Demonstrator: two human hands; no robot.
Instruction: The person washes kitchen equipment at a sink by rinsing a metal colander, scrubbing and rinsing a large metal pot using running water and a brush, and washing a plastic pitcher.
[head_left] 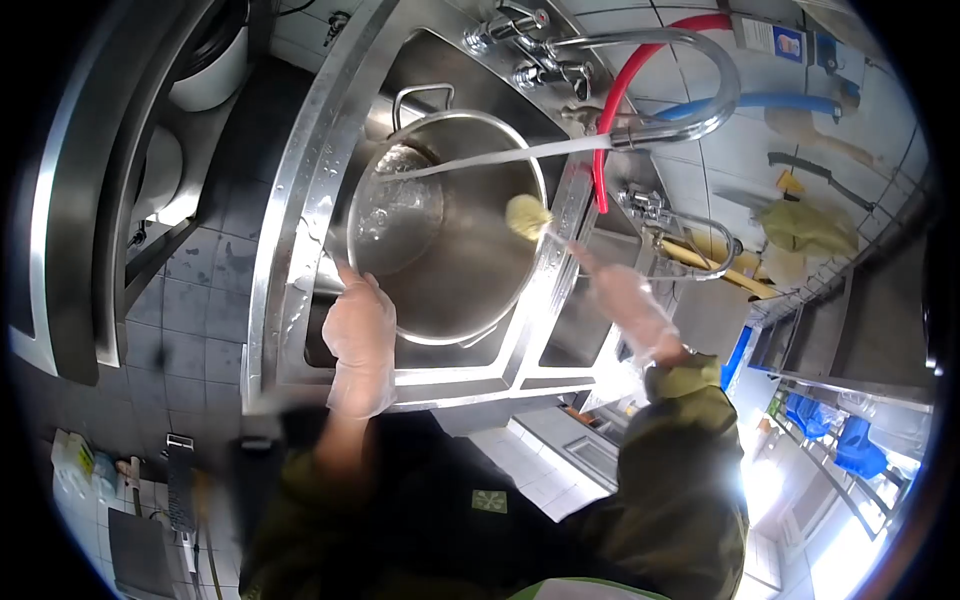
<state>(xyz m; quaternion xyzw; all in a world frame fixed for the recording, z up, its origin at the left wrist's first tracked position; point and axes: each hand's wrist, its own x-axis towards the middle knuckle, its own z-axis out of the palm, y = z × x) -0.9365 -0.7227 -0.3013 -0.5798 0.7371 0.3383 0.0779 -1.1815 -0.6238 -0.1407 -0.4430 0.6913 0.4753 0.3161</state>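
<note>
A large round metal pot [470, 290] stands tilted in the sink [400, 70], with some water at its bottom. Water runs into it in a stream [480, 158] from the curved tap [715, 85]. My left hand [360, 330], in a clear plastic glove, is closed on the pot's near-left rim. In my gloved right hand [630, 305], closed around its handle, is a brush with a round, pale yellow head [528, 217]. The brush head is over the right part of the pot; whether it touches the wall I cannot tell. The pot's loop handle [425, 92] sticks up at the far side.
A second basin [585, 325] with another tap [690, 215] lies to the right. Red [640, 65] and blue [760, 103] hoses run along the tiled wall. A steel counter [75, 200] with white containers below stands at left. Wire shelving [840, 470] is at the lower right.
</note>
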